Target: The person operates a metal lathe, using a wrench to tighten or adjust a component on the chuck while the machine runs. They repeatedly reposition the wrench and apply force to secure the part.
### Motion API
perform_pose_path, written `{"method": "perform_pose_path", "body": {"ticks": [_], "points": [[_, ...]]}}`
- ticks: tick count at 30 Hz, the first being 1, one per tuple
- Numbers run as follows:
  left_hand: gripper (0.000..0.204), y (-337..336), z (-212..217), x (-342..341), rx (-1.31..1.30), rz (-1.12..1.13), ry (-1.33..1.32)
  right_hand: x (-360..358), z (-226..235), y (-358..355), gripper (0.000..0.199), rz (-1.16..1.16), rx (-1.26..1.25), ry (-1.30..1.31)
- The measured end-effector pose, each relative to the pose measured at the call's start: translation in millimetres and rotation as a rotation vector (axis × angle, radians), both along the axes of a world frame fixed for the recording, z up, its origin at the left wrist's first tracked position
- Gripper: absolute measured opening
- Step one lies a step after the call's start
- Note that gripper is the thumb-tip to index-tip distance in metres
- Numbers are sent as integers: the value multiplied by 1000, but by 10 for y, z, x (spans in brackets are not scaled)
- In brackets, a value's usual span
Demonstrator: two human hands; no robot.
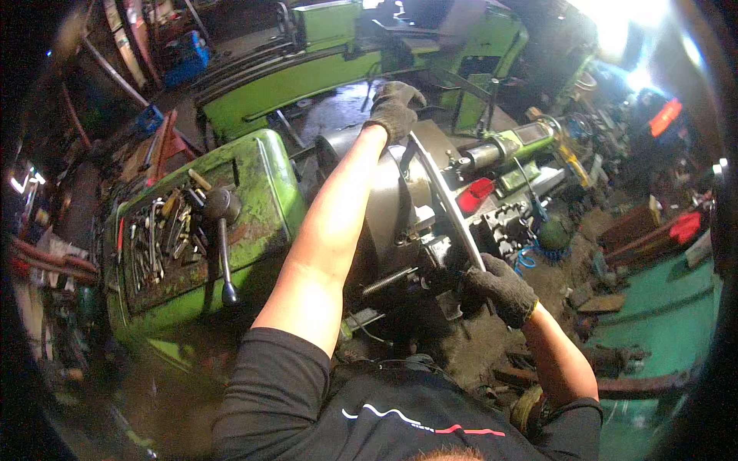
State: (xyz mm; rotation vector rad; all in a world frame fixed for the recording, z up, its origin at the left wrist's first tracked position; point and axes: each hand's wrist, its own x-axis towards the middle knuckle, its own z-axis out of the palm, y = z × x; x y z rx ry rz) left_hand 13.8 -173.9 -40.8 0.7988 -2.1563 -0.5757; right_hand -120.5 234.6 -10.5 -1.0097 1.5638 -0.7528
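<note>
My left hand (395,110), in a dark grey knitted glove, reaches over the far side of a lathe's large round chuck (377,203). Its fingers are apart and loosely bent; nothing shows in them. My right hand (503,290), gloved alike, closes on the near end of a long, bright metal rim (448,198). That rim stands along the right of the chuck face, and its far end comes close to my left wrist. Chuck jaws (421,221) and a threaded rod (390,282) show between the hands. My left forearm hides part of the chuck.
A green headstock (265,173) at left bears a lever (225,261) and a tray of loose tools (169,230). A red object (475,195) lies by the carriage. Another green machine (307,81) stands behind. Metal parts clutter the floor at right.
</note>
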Motion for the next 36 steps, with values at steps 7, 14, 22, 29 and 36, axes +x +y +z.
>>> {"method": "perform_pose_path", "body": {"ticks": [7,14,22,29,36], "points": [[36,-79,-53,-265,88,263,-387,-120,-281,-195,29,-42,99,-596],[36,573,89,-78,141,324,-258,41,-15,-381,45,64,125,-652],[23,611,169,-273,67,257,-330,475,73,-330,29,-209,38,-675],[27,326,40,-445,-239,-125,-598,2020,-229,-594,20,-514,-246,-1016],[66,293,519,-86,-350,-147,-815,1699,93,-733,25,-353,6,-1078]]}}
